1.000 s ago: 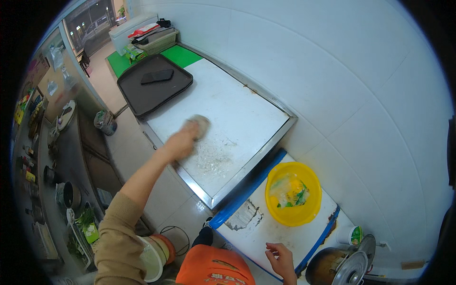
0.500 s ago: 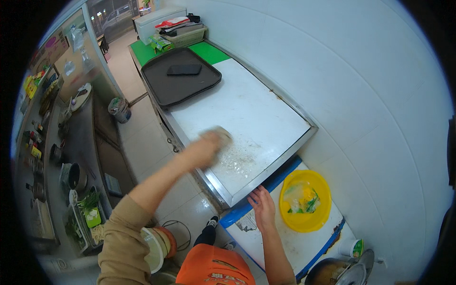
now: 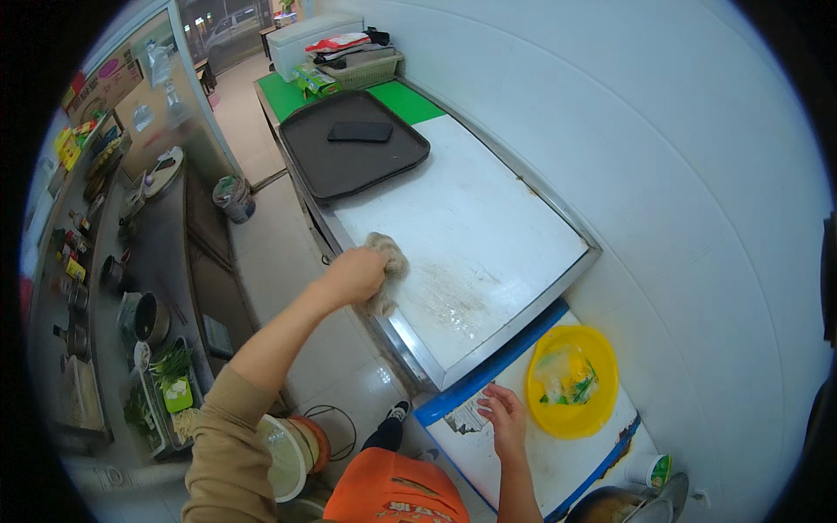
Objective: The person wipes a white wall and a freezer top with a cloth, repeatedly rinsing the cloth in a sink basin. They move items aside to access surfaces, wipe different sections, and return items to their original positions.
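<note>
A crumpled greyish-beige rag (image 3: 389, 253) is bunched in my left hand (image 3: 356, 275), whose fingers are closed round it at the left metal rim of a white worktop (image 3: 488, 209). Part of the rag hangs over that rim. Wet smears and pale crumbs (image 3: 453, 305) mark the worktop to the right of the rag. My right hand (image 3: 506, 420), palm partly turned up with loosely bent fingers apart, hovers over a lower white, blue-edged surface (image 3: 558, 466). It holds nothing, and a yellow bowl (image 3: 602, 418) stands just right of it.
A dark tray (image 3: 318, 166) with a black phone (image 3: 360, 132) lies at the worktop's far end. Behind it are a basket (image 3: 366, 71) and a white box (image 3: 314, 39). Left across the aisle runs a counter (image 3: 187, 253) with pots and greens. A bucket (image 3: 283, 458) stands on the floor.
My left hand has drawn the rag leftward from the crumbs to the rim. My right hand has come away from the worktop's near edge. The view has shifted slightly.
</note>
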{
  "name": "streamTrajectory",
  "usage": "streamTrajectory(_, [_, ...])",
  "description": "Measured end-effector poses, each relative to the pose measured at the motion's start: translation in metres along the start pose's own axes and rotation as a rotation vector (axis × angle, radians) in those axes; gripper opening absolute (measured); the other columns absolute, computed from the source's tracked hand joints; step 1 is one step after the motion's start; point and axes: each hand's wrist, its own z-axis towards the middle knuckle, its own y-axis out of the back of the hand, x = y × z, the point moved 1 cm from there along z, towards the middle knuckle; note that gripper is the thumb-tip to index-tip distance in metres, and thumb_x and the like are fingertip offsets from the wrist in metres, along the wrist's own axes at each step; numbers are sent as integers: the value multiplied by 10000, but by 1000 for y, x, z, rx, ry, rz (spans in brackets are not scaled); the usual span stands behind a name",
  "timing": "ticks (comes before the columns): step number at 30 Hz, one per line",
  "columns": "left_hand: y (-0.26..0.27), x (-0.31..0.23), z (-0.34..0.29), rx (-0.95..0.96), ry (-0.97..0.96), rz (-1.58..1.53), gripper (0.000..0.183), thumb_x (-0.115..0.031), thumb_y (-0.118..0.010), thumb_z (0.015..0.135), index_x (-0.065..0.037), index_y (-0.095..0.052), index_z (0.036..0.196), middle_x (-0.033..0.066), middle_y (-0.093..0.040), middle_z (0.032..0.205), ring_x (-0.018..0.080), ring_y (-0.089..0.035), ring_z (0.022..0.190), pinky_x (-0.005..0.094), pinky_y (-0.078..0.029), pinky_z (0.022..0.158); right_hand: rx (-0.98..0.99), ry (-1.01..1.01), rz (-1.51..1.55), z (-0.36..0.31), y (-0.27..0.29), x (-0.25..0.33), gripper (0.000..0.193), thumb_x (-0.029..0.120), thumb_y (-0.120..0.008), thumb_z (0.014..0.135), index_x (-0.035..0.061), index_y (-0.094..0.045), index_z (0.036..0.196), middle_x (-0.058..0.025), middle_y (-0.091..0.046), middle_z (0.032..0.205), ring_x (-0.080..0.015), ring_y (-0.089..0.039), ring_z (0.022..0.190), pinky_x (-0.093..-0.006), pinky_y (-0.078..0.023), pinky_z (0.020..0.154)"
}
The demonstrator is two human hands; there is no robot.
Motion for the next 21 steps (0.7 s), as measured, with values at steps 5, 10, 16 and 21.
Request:
streamTrajectory(5, [94,73,24,-349,169,-436,287,-140,-522,988,74,-675,1100,164,-692,870,255,-691,826,407,-563,773,-70,-36,-11,-1,15,-7,273,40,-609,1002,-19,-661,1263,-142,-703,1193,-235,-714,1019,-355,-608,875])
streamTrajectory(10, [74,37,48,-174,239,-372,238,-120,-545,959,37,-678,1080,195,-750,961,338,-744,897,484,-589,811,-146,-38,-31,-12,32,-16,262,21,-612,985,-28,-664,1237,-140,-709,1162,-228,-718,980,-343,-613,846])
streamTrajectory(16, [-80,-165,30,-155,-548,15,506,-147,-517,1001,8,-508,1482,234,-495,1562,446,-466,1448,528,-339,1230,-154,-90,-33,-20,41,-31,257,19,-625,978,-38,-668,1225,-143,-719,1147,-221,-722,957,-331,-611,833])
streamTrajectory(21, [-60,-124,106,-21,-623,-9,619,-364,-516,1047,-20,-447,1556,180,-387,1657,356,-341,1545,539,-227,1281,-190,-97,-41,-24,60,-36,254,17,-631,979,-37,-669,1224,-143,-723,1140,-228,-729,972,-326,-606,841])
